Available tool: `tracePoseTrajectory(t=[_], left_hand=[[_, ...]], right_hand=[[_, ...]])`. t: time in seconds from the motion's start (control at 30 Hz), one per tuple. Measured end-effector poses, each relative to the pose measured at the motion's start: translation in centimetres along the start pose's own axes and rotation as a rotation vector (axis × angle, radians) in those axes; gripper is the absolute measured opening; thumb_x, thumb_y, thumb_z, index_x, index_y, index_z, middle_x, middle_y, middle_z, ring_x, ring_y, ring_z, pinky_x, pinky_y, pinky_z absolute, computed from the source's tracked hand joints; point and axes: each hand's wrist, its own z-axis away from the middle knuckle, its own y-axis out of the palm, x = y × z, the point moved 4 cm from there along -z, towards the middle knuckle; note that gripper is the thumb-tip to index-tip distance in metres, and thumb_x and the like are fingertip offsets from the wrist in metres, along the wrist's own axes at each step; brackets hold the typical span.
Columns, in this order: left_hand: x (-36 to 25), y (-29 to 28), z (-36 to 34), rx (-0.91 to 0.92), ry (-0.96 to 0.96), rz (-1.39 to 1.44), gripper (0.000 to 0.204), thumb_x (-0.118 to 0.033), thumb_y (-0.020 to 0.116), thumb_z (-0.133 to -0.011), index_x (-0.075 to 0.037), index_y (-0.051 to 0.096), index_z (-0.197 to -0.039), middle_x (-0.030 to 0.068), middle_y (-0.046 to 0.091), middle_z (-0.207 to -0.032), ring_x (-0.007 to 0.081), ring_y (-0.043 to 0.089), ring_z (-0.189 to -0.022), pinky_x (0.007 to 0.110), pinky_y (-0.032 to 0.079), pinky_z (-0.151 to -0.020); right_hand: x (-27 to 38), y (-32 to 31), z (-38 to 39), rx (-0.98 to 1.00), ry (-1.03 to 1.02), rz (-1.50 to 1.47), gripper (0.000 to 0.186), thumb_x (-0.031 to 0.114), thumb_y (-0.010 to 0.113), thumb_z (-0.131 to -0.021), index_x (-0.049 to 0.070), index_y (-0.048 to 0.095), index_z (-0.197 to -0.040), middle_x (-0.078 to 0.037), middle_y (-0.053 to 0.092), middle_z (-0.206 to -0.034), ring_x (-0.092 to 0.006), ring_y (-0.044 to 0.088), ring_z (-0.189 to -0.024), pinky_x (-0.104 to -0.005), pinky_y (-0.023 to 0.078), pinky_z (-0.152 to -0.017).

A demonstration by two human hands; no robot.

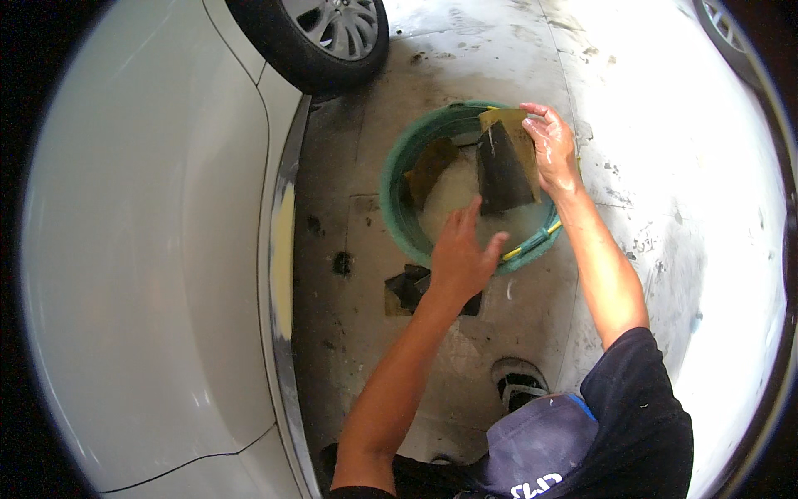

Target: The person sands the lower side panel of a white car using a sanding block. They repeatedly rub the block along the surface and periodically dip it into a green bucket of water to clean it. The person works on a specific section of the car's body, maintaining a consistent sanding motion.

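A sheet of sandpaper (pixel 506 170), dark on one part and tan on another, is tilted above the cloudy water in a green bucket (pixel 396 208). Along its right edge my right hand (pixel 553 150), wet with pale suds, grips it between thumb and fingers. My left hand (pixel 464 254) is open over the bucket's near side, thumb spread, its fingertips close to the sheet's lower corner; I cannot tell whether they touch. Another brownish sheet (pixel 430 168) leans inside the bucket's left wall.
Dark and tan sandpaper pieces (pixel 404 289) lie on the stained floor (pixel 532 333) beside the bucket, partly behind my left wrist. A pale car body (pixel 166 249) with a yellowish patch (pixel 283 262) along its lower edge fills the left. A wheel (pixel 332 37) stands beyond. My shoe (pixel 517 378) is close by.
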Motion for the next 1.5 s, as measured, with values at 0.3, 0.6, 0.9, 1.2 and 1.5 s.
tracePoseTrajectory(t=[0.3, 0.6, 0.9, 1.2, 1.5], left_hand=[[2.5, 0.8, -3.7, 0.003, -0.177, 0.330, 0.050, -0.012, 0.057, -0.091, 0.000, 0.043, -0.137, 0.0183, 0.059, -0.125, 0.0343, 0.062, -0.107, 0.040, 0.052, -0.085], [3.7, 0.4, -2.4, -0.074, -0.148, 0.689, 0.069, -0.024, 0.062, -0.091, 0.001, 0.028, -0.146, 0.0253, 0.052, -0.132, 0.0244, 0.059, -0.112, 0.035, 0.051, -0.086], [3.6, -0.3, -2.3, -0.092, -0.280, 0.688, 0.040, -0.023, 0.046, -0.099, 0.004, 0.047, -0.129, 0.0160, 0.060, -0.113, 0.0207, 0.058, -0.100, 0.032, 0.050, -0.080], [5.0, -7.6, 2.2, -0.440, -0.416, 0.907, 0.031, -0.016, 0.045, -0.100, 0.002, 0.052, -0.124, 0.0102, 0.060, -0.116, 0.0183, 0.057, -0.102, 0.035, 0.046, -0.090], [2.5, -4.0, -0.3, -0.221, -0.099, 0.767, 0.044, -0.020, 0.055, -0.096, -0.001, 0.046, -0.135, 0.0113, 0.057, -0.127, 0.0227, 0.056, -0.112, 0.036, 0.043, -0.099]], right_hand=[[-0.2, -0.3, -0.2, -0.093, -0.082, 0.157, 0.025, -0.003, 0.055, -0.087, 0.003, 0.062, -0.110, 0.000, 0.058, -0.077, -0.0058, 0.049, -0.069, -0.0215, 0.040, -0.061], [0.6, 2.3, 1.2, 0.292, 0.137, 0.071, 0.026, 0.005, 0.059, -0.086, 0.005, 0.061, -0.112, 0.002, 0.058, -0.078, -0.0044, 0.051, -0.070, -0.0215, 0.044, -0.061], [0.3, 2.2, 1.0, 0.354, 0.134, 0.081, 0.025, 0.003, 0.056, -0.084, 0.005, 0.061, -0.109, 0.001, 0.058, -0.081, -0.0059, 0.052, -0.073, -0.0230, 0.046, -0.066], [3.7, 3.6, 3.3, -0.066, -0.752, 1.076, 0.035, 0.011, 0.060, -0.082, 0.007, 0.062, -0.117, -0.018, 0.063, -0.105, -0.0336, 0.060, -0.100, -0.0421, 0.046, -0.093], [1.5, 5.8, 4.3, 0.658, 0.163, 0.271, 0.047, 0.038, 0.053, -0.096, -0.002, 0.054, -0.122, -0.018, 0.063, -0.100, -0.0337, 0.063, -0.092, -0.0415, 0.050, -0.085]])
